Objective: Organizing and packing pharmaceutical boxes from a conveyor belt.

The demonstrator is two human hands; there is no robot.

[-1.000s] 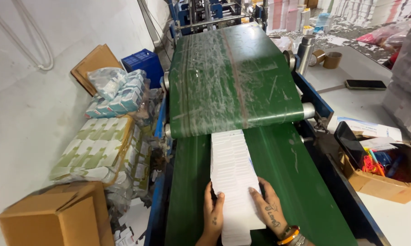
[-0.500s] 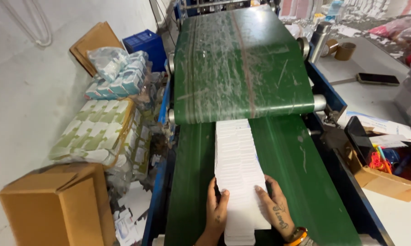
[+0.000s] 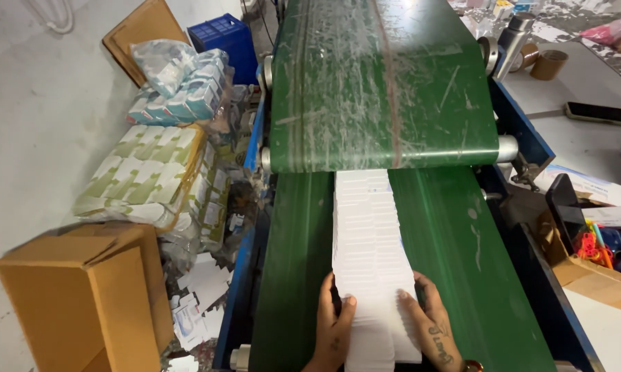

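Two hands bracket one white card row (image 3: 372, 262) on the green belt (image 3: 455, 275): left hand (image 3: 334, 324) and right hand (image 3: 431, 327), fingers flat, spread, nothing gripped. Long axis runs straight ahead of fingertips; both equally near.

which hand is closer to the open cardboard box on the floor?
Left. The left hand rests on the left edge of the white carton stack, the side facing the cardboard box. The right hand is on the stack's far edge, farther away.
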